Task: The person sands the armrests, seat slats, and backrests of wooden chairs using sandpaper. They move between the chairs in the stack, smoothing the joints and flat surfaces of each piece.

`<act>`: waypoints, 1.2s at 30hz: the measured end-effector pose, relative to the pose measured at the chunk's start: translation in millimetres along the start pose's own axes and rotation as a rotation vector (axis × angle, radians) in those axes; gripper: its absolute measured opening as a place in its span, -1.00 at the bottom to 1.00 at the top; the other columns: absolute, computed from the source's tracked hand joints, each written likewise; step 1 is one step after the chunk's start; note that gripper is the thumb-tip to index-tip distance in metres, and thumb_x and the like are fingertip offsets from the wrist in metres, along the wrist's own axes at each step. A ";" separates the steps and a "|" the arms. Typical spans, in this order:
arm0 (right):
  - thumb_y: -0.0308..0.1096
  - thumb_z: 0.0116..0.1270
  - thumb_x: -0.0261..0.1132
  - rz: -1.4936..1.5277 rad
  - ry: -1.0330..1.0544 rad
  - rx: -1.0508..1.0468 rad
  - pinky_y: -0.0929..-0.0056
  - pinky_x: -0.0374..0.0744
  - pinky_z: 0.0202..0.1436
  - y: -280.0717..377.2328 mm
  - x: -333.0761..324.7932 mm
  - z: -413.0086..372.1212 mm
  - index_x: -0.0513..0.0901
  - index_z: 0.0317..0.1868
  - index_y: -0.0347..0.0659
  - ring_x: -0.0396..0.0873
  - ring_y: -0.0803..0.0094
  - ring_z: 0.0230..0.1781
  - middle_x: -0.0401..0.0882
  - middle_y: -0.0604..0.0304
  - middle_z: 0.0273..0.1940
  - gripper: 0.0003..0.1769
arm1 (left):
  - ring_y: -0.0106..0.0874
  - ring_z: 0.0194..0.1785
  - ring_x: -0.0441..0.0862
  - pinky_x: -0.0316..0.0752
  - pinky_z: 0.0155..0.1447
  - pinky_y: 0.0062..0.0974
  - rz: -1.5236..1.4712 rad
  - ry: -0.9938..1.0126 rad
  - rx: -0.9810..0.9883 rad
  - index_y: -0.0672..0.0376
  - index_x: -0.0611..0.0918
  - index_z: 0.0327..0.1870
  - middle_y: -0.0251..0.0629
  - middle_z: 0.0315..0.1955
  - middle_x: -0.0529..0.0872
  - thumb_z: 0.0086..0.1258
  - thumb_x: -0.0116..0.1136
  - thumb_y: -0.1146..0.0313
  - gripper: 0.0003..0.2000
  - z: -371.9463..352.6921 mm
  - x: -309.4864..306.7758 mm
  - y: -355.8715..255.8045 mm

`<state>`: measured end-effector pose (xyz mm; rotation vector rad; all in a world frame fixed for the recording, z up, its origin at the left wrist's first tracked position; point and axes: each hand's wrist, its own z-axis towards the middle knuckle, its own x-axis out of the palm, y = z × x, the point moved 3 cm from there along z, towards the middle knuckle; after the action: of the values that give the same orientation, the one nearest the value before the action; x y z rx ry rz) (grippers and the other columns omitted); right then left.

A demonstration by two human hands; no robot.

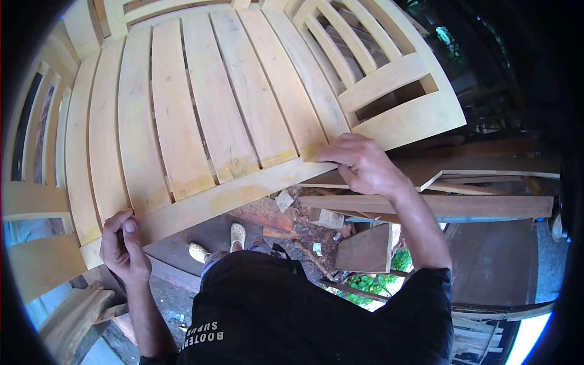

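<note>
A black shirt (292, 304) with pale lettering filled the bottom of the frame, closest to the lens. Just above it ran the front rail (231, 198) of a pale, unfinished wooden bench, slanting from the lower left up toward the centre right.

The left hand (125, 246) was clamped on the rail's lower-left end, thumb pressed flat on the top face and fingers curled under the edge. The right hand (365, 165) gripped the rail's other end at centre right, knuckles up, fingers bent over the edge where the rail met the side frame.

Behind the rail, the seat slats (176, 121) fanned up toward the top of the frame, with narrow gaps between them. A slatted armrest frame (395, 91) stood at the upper right, and another armrest (33, 201) showed at the left edge.

Below the rail, in the middle of the frame, two light shoes (237, 234) stood on dark ground. Wood offcuts (325, 217) lay scattered just right of them. Long planks (450, 204) stretched across the right side, under the right forearm, with a dark board (365, 249) and green leaves (371, 283) lower down.
</note>
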<state>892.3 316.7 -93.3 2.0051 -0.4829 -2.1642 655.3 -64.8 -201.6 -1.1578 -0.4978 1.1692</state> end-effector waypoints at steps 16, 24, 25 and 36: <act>-0.70 0.05 0.22 -0.137 -0.116 -0.019 0.10 0.69 0.10 -22.4 4.1 -12.4 0.78 -0.01 -0.26 0.73 0.02 -0.07 0.78 -0.02 -0.12 -0.53 | -0.58 -0.29 0.55 0.45 -0.16 -0.62 0.041 -0.041 0.045 0.37 0.66 0.02 -0.31 -0.34 0.67 0.63 0.11 0.46 -0.83 3.1 3.8 0.3; -0.72 0.13 0.23 0.017 -0.076 0.122 0.12 0.70 -0.02 -19.7 -27.2 -5.1 0.81 -0.03 -0.23 0.75 0.04 -0.17 0.78 -0.03 -0.22 -0.57 | -0.61 -0.31 0.52 0.41 -0.18 -0.65 0.044 -0.038 0.046 0.36 0.66 0.03 -0.33 -0.36 0.65 0.63 0.10 0.47 -0.83 3.2 4.3 -0.3; -0.73 0.14 0.24 0.016 -0.046 0.131 0.15 0.70 0.01 -17.3 -25.4 -1.3 0.81 -0.02 -0.22 0.75 0.05 -0.14 0.79 -0.01 -0.19 -0.57 | -0.61 -0.31 0.52 0.41 -0.18 -0.65 0.046 -0.035 0.047 0.36 0.66 0.03 -0.33 -0.36 0.65 0.63 0.10 0.47 -0.83 3.1 4.3 -1.0; -0.68 0.12 0.21 -0.046 0.151 0.049 0.08 0.69 0.09 -1.4 -3.9 11.0 0.81 -0.03 -0.21 0.73 0.02 -0.09 0.80 -0.03 -0.14 -0.57 | -0.63 -0.29 0.52 0.39 -0.17 -0.67 0.026 0.004 0.049 0.37 0.66 0.04 -0.31 -0.32 0.66 0.63 0.10 0.46 -0.83 3.9 1.1 -2.6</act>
<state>882.0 320.7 -89.5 2.2057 -0.4766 -2.0249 653.7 -61.9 -198.1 -1.1269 -0.4500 1.1956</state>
